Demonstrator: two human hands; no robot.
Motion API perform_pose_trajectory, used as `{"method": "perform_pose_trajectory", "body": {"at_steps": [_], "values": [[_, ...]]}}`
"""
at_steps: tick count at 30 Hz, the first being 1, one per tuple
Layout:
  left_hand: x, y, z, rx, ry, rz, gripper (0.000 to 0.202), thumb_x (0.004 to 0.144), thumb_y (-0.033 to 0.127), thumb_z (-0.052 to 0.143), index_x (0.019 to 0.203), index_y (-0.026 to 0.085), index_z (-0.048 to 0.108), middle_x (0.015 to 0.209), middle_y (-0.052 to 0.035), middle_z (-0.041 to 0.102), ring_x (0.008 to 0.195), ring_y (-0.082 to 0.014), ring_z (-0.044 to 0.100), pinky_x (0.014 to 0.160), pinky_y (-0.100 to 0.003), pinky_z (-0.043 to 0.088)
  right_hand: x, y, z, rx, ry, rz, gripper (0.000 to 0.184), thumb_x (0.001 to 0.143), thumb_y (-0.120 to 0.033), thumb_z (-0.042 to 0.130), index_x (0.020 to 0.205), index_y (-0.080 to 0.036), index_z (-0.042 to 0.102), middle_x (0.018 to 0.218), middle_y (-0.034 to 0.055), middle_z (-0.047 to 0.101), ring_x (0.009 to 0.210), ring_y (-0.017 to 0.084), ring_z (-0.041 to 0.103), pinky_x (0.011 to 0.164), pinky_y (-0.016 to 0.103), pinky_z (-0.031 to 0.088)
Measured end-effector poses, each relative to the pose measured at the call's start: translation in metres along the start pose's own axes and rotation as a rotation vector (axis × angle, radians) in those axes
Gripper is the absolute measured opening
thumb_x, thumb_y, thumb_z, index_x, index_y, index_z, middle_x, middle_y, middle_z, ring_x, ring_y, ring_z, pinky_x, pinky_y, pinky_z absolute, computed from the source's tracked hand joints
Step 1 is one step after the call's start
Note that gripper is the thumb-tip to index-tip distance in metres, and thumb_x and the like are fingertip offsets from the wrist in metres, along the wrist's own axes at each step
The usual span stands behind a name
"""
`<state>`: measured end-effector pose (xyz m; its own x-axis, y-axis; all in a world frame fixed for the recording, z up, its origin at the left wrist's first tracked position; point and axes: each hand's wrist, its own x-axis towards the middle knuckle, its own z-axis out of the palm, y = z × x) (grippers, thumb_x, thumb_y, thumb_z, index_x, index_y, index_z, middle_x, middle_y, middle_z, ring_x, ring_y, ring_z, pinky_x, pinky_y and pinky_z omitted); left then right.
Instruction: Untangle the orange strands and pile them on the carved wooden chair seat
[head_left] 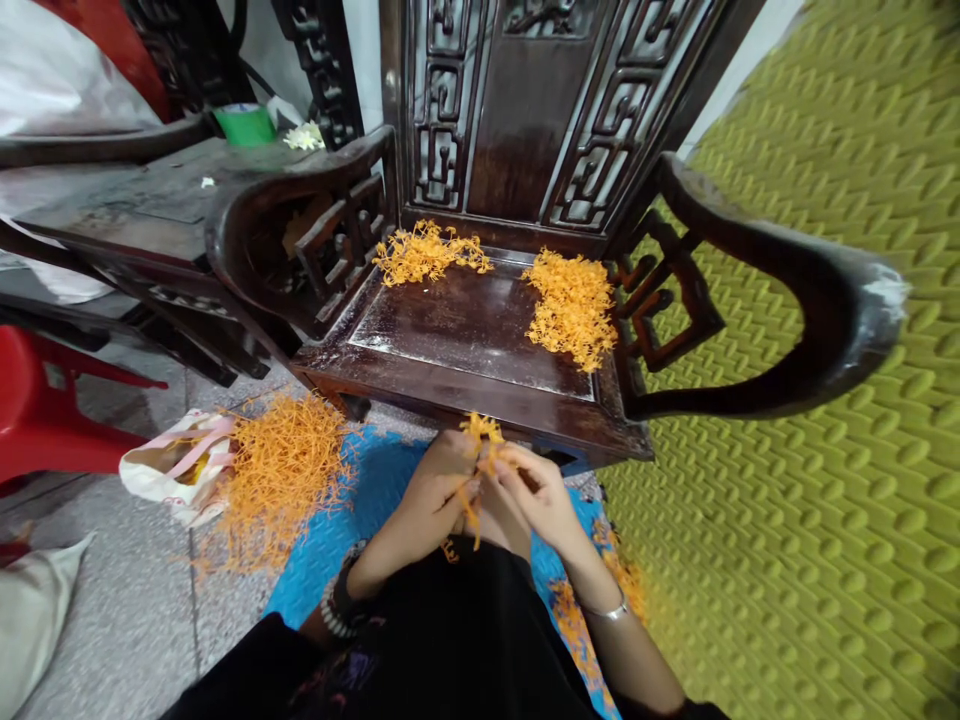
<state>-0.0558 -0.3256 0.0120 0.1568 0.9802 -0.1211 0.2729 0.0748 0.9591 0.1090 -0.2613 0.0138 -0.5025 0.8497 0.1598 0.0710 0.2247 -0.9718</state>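
Orange strands [480, 432] | hands [457, 490] pinching them together | forearms [397, 560] angled inward

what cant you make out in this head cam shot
In the head view:
- orange strands between the left hand and right hand: fingers hide the grip
- green object: too small to identify
- red stool: cut off by the left edge
- loose strands: blurred, low on the right

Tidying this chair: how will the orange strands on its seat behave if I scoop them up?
The orange strands look light and floppy, lying in a loose heap. Thin and tangled, they will probably lift in clumps, and may slide on the glossy wooden seat.
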Motion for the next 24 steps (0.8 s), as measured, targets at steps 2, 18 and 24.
{"method": "perform_pose_trajectory", "body": {"at_steps": [2,18,24], "values": [[-0.003,0.000,-0.001,-0.033,-0.060,0.013,0.041,0.094,0.037,0.037,0.059,0.018,0.045,0.055,0.0032,0.042,0.054,-0.0118,0.038,0.055,-0.025,0.030,-0.004,0.002,0.001,0.211,0.194,0.112,0.022,0.085,-0.037,0.062,0.073,-0.020,0.070,0.064,0.0001,0.053,0.059,0.011,0.046,0.058,0.023,0.042],[-0.019,0.042,0.005,-0.287,-0.280,-0.012,0.052,0.092,0.059,0.035,0.059,0.019,0.039,0.052,0.0051,0.034,0.049,-0.0089,0.031,0.046,-0.024,0.023,-0.012,-0.052,0.004,0.451,0.595,0.021,0.028,0.083,-0.044,0.064,0.066,-0.021,0.059,0.065,-0.0014,0.043,0.050,0.009,0.029,0.041,0.021,0.031],[-0.019,0.044,0.006,-0.310,-0.276,0.023,0.055,0.091,0.060,0.035,0.060,0.017,0.050,0.052,0.0051,0.029,0.048,-0.0095,0.029,0.046,-0.025,0.024,-0.014,-0.053,0.004,0.488,0.638,0.021,0.027,0.081,-0.041,0.067,0.065,-0.021,0.060,0.063,-0.0020,0.045,0.048,0.007,0.034,0.041,0.021,0.031]]}}
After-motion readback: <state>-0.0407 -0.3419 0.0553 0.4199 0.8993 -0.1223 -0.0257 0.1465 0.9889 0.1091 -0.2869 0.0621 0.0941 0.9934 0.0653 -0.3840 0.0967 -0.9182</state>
